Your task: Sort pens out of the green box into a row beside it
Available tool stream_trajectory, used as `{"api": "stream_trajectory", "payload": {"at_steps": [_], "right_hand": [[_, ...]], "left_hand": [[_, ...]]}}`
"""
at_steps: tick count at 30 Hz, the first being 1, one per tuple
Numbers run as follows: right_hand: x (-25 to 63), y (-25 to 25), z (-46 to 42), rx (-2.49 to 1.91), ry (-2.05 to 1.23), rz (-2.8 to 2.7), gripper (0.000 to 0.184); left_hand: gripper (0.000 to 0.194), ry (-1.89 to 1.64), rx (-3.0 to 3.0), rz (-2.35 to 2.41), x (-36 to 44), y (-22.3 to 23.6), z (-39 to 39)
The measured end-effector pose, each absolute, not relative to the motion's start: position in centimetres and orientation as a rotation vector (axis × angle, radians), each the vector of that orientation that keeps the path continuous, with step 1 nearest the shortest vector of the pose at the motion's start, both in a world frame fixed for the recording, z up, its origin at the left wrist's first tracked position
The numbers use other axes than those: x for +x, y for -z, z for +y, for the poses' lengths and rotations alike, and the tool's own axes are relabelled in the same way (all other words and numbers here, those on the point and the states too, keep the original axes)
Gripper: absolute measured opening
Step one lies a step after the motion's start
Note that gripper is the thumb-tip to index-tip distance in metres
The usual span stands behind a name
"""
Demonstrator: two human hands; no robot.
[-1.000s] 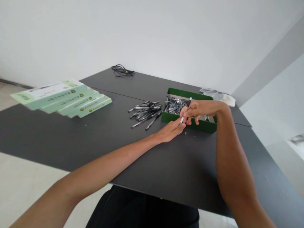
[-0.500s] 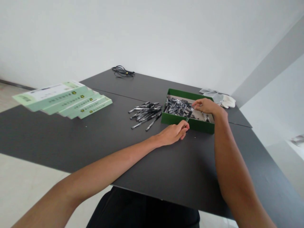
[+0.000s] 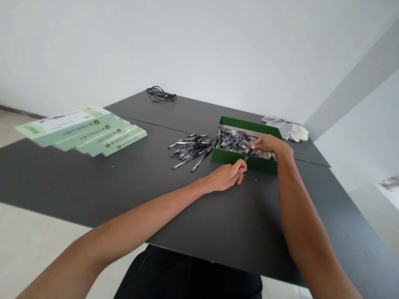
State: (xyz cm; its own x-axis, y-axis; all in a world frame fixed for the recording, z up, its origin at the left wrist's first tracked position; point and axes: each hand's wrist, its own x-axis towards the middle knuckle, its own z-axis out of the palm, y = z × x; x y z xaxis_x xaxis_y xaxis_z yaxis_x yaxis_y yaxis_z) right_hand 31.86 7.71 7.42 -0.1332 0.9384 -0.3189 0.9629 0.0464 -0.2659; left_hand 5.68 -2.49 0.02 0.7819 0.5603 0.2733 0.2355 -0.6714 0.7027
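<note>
Over the near wall of the green box (image 3: 240, 161), the right hand (image 3: 270, 144) pinches a black pen (image 3: 248, 154), fingertips closed on its barrel. The left hand (image 3: 226, 176) rests curled on the dark table (image 3: 93, 187) just below, beside the pen's lower end; contact cannot be determined. Loose pens (image 3: 190, 152) lie left of the box; further pens (image 3: 233, 139) fill it.

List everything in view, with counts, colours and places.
Table: one, dark grey, under everything listed here.
Open box: one, green, right of centre on the table.
Pens in the box: many, black and silver, heaped inside.
Loose pens: many, black and silver, left of the box.
Flat cartons: about five, pale green, fanned at far left.
Cable: one, black, coiled at far edge.
Gloves: count unclear, white, beyond the box.
Held pen: one, black, between both hands.
Left hand: one, bare, curled around the pen's lower end.
Right hand: one, bare, fingertips on the pen.
</note>
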Motion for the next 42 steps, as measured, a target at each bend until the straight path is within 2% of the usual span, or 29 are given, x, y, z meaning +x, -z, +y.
{"api": "stream_trajectory", "payload": {"at_steps": [5, 9, 14, 17, 24, 42], "right_hand": [[33.4, -10.1, 6.1, 2.174, 0.867, 2.211, 0.021], [33.3, -12.9, 3.9, 2.116, 1.01, 2.458, 0.03], [30.8, -16.3, 0.7, 2.014, 1.0, 2.8, 0.048], [29.1, -17.6, -0.6, 1.962, 0.915, 2.948, 0.05], [27.2, -18.6, -1.9, 1.8, 1.087, 2.796, 0.046], [27.4, -18.6, -1.8, 1.773, 1.038, 2.701, 0.049]], "left_hand": [[0.017, -0.652, 2.278, 0.61, 5.7, 0.0, -2.4], [0.02, -0.66, 2.263, 0.615, 5.7, 0.1, -2.4], [0.022, -0.678, 2.249, 0.628, 5.8, 0.2, -2.4], [0.021, -0.681, 2.249, 0.634, 5.9, 0.2, -2.3], [0.02, -0.688, 2.264, 0.627, 5.9, 0.2, -2.3], [0.02, -0.711, 2.274, 0.613, 5.8, 0.0, -2.5]]}}
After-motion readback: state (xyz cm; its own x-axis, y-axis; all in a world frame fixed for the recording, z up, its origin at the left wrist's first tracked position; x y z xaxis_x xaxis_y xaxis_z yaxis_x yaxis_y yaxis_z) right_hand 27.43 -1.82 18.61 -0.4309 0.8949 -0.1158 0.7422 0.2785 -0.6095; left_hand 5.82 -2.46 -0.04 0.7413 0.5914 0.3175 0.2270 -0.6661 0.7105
